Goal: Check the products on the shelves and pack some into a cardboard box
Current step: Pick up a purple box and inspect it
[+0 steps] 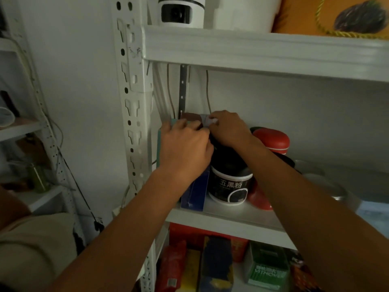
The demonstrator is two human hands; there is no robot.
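Both my hands reach into the middle shelf [223, 218] of a white rack. My left hand [185, 146] lies over upright flat boxes at the shelf's left end: a teal box [160, 144], a brown box [190, 116] behind, and a dark blue box [195, 192] below my wrist. Its fingers curl over their top edges. My right hand [228, 128] pinches a small pale packet [207, 120] at the top of the boxes. A black-lidded white jar [229, 186] with Chinese characters stands just under my hands. No cardboard packing box is in view.
Red lidded jars [271, 140] stand right of the white jar, with pale round lids [328, 186] farther right. A white camera [181, 11] and an orange bag [328, 15] sit on the shelf above. Colourful packets [216, 264] fill the shelf below. Another rack [31, 127] stands at left.
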